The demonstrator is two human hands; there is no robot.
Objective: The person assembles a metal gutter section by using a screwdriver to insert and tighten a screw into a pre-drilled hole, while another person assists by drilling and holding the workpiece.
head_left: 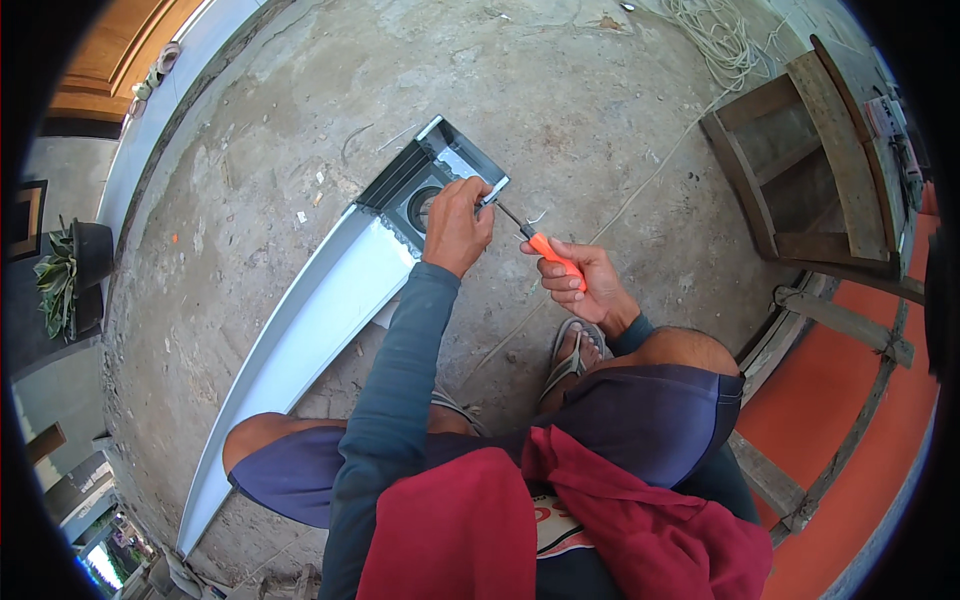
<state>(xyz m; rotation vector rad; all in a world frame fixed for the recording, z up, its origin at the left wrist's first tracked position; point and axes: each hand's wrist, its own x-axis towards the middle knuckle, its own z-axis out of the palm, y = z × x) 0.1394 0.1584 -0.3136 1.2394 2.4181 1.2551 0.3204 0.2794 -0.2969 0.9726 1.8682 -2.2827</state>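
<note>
A long white gutter (318,285) lies slanting across the floor and passes under my left leg. At its far end is a dark grey outlet box (395,172) with a round hole in its floor. My left hand (458,228) is closed on the near right rim of the box, its fingertips partly hidden. An orange-handled screwdriver (555,258) is gripped in my right hand (590,285), its shaft slanting up and left to that rim beside my left fingers. A small white curl, perhaps a shaving, hangs by the shaft.
A wooden frame stand (815,165) is at the right, with a wooden ladder-like frame (845,325) nearer me. A coiled pale rope or cable (715,45) lies at the far right and trails over the concrete floor (560,110). A potted plant (60,285) stands at the left.
</note>
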